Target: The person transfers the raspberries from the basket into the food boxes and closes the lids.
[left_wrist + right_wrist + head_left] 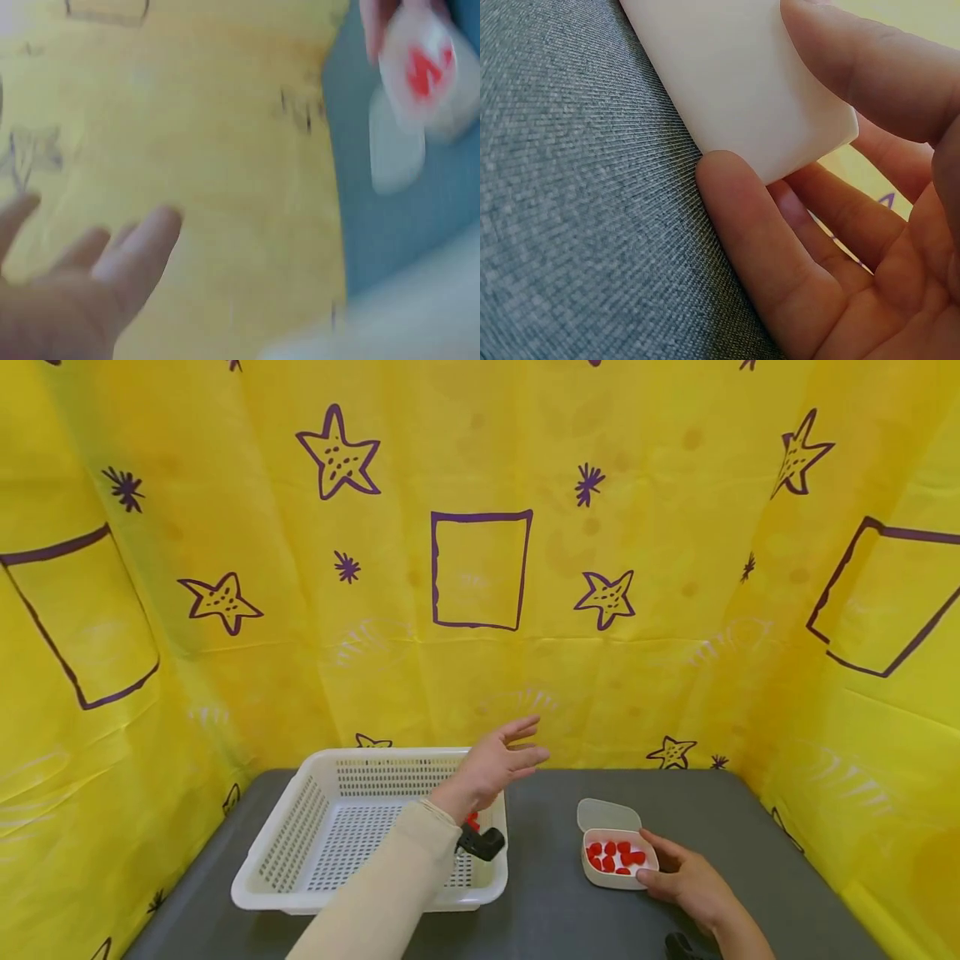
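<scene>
My left hand (495, 764) is raised over the right rim of a white perforated plastic basket (360, 902), its fingers spread and holding nothing. A few red pieces (472, 820) show in the basket beside that wrist; the arm hides part of them. To the right, my right hand (693, 885) grips the right end of a small white box (611, 882), which sits on the table with its lid (607, 815) flipped back. Inside lie several small red pieces (610, 848), too small to name. The right wrist view shows the thumb and fingers around the box's corner (727, 82).
A dark grey cloth-like tabletop (543, 860) lies under the basket and the box. Yellow curtains (480, 677) with purple stars and squares surround it at the back and both sides. A black wrist device (480, 842) sits on the left wrist.
</scene>
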{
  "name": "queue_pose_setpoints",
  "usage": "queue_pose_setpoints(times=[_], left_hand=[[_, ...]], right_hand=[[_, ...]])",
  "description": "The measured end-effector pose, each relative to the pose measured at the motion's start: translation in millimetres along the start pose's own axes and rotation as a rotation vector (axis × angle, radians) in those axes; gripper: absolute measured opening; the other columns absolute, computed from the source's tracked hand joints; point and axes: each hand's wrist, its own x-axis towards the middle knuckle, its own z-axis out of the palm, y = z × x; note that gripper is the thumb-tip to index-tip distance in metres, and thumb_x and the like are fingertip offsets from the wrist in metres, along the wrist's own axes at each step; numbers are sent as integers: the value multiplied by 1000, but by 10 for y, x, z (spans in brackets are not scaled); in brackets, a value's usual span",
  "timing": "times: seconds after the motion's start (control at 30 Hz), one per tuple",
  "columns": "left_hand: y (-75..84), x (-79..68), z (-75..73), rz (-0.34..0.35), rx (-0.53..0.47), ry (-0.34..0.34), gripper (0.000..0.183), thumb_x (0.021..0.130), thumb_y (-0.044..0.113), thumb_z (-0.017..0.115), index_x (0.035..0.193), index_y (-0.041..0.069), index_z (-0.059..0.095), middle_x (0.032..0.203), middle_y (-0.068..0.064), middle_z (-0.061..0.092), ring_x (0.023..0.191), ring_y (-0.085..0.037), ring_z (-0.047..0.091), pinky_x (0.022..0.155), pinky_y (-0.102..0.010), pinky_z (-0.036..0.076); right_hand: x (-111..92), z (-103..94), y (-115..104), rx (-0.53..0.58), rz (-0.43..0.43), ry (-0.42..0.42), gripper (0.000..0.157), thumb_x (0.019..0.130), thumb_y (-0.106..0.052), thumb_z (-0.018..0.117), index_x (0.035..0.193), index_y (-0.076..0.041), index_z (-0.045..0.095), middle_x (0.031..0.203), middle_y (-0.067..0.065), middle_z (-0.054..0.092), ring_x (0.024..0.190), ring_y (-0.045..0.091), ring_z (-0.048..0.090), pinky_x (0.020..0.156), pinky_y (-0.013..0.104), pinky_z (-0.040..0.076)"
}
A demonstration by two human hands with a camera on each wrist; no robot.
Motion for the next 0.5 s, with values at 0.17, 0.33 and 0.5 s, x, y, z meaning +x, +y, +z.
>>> queue_pose_setpoints(times=[0.17,0.33,0.5], left_hand=[[-88,-111,-575,-64,172,-102,70,92,9,73,153,15,40,156,-15,33,130,-33,49,100,-44,46],[-412,-171,-909,-180,302,-72,66,89,5,75,148,8,47,150,-23,40,114,-32,60,96,-53,48],[-672,-200,-1023,-289,584,27,48,84,2,78,130,5,65,125,-20,61,91,-26,63,76,-44,57]], right_hand=[[-22,-18,3,-4,-6,1,83,83,-20,82,152,-1,38,145,32,41,114,33,56,86,43,55],[-35,-36,6,-10,-22,-11,83,85,-19,80,152,0,36,145,32,41,113,31,56,87,43,55],[-24,-26,3,-12,-31,-34,83,86,-20,80,153,0,35,146,32,40,114,31,56,88,42,54]])
